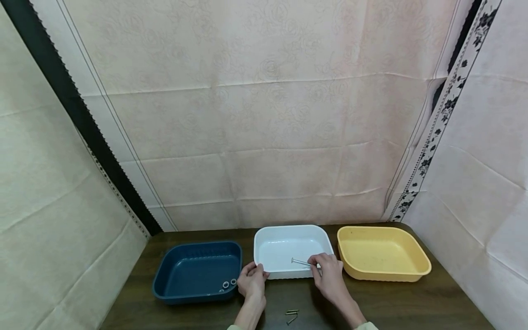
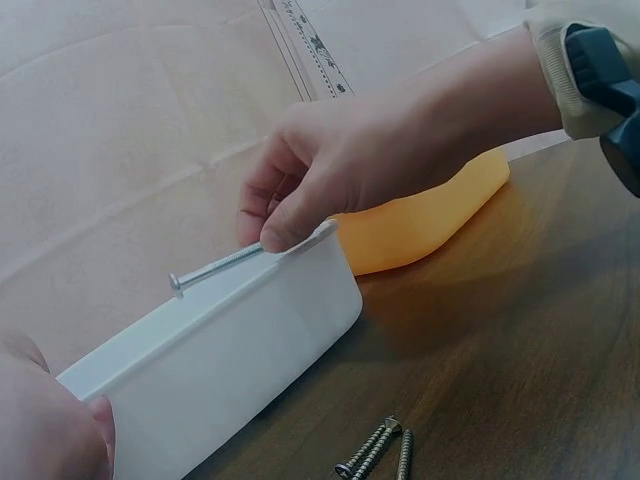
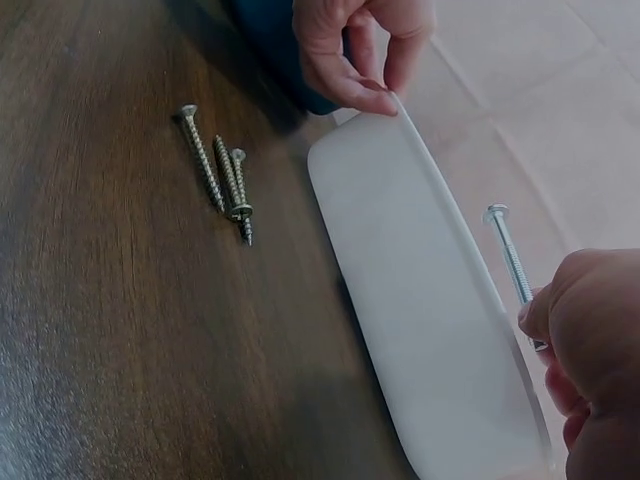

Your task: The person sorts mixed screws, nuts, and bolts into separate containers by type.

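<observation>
The right hand [image 1: 327,272] pinches a long, silver metal bolt with a flat round head [image 3: 512,258] between thumb and fingers, holding it by the threaded end over the front part of a shallow, white rectangular tray with rounded corners [image 1: 284,247]. In the head view the bolt's head points toward nine o'clock, tipped slightly to ten, and the hand is at about four o'clock from the tray's middle. The left hand [image 1: 252,282] grips the same white tray's rim at its near corner, toward eight o'clock, with thumb and fingers closed on the edge. Just beside the tray at nine o'clock stands a dark blue rectangular tray [image 1: 194,268], with a few small, silvery ring-shaped pieces [image 1: 225,284] gathered in its corner near four o'clock. At three o'clock, just beside the white tray, is a yellow rectangular tray [image 1: 379,252]. Three brass-toned, threaded metal screws [image 3: 229,178] lie close together at six o'clock on the dark brown wood-grain table [image 1: 412,302]. Pale patterned cloth [image 1: 280,119] hangs behind at twelve o'clock; a broad black band [image 1: 82,114] slants down the ten o'clock side, a black-and-white floral border [image 1: 447,107] the one o'clock side.
</observation>
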